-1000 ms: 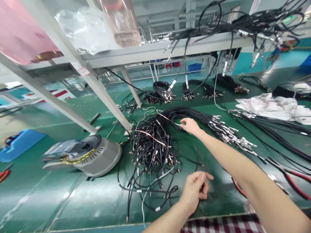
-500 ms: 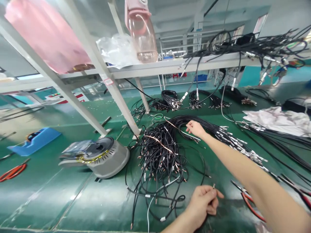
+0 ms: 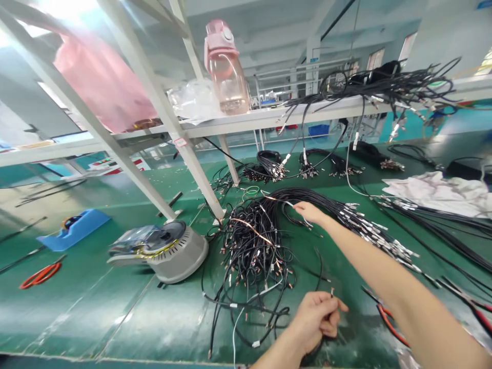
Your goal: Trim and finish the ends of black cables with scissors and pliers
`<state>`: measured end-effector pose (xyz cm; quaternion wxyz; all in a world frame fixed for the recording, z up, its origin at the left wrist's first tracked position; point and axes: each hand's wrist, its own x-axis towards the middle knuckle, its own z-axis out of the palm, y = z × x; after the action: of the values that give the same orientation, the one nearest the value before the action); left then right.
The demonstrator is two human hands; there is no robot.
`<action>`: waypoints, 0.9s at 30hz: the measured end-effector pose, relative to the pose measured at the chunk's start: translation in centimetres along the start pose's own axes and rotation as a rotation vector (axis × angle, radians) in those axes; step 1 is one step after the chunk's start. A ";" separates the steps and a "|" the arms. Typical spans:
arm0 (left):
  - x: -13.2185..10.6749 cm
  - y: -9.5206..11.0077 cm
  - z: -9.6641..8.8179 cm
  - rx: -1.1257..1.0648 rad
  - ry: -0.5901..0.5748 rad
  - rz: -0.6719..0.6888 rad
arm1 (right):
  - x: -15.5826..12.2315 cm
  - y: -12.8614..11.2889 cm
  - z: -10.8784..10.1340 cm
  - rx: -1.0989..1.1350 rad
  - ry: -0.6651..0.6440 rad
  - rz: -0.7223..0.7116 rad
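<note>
R hand point(image 3: 308, 212): now closed on white strand point(image 3: 289, 203), apparently secured; L hand point(image 3: 320, 316): well apart, pinching sm. cable tip point(image 3: 332, 292)

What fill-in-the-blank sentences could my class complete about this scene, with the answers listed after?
The see-through bottle on the pale metal shelf has a lid coloured ____.
The blue plastic tape dispenser lies to the ____ of the grey, rounded machine.
The bare right hand is beside a bundle of thin cables, mostly ____.
The glossy worktop is coloured ____.
Missing words: pink; left; black; green.
</note>
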<state>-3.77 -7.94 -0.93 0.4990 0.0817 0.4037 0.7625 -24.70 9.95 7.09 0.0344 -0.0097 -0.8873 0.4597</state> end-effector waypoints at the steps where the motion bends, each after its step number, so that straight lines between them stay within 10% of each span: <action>1: 0.0 0.0 0.0 0.000 0.000 -0.002 | -0.4 -0.2 -1.5 0.050 0.022 -0.028; 8: 0.2 0.5 -0.2 0.009 -0.004 -0.013 | -12.0 2.2 -14.4 0.250 0.188 -0.011; 12: 0.5 0.7 -0.2 0.029 -0.005 -0.022 | -21.4 7.5 -17.8 0.205 0.176 0.200; 20: 0.9 0.0 0.4 0.058 0.015 -0.051 | -31.6 16.8 -18.3 -0.482 0.208 0.267; 24: 0.7 -0.2 0.3 0.032 0.091 0.012 | -31.3 14.8 -16.3 -0.618 0.294 0.249; 27: 0.3 0.0 0.3 0.009 0.125 0.073 | -29.2 11.2 -11.3 -0.619 0.150 -0.065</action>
<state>-3.73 -7.50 -0.80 0.4441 0.0509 0.4342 0.7821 5.07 24.20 2.89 0.1098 -0.0255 -0.9799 0.1648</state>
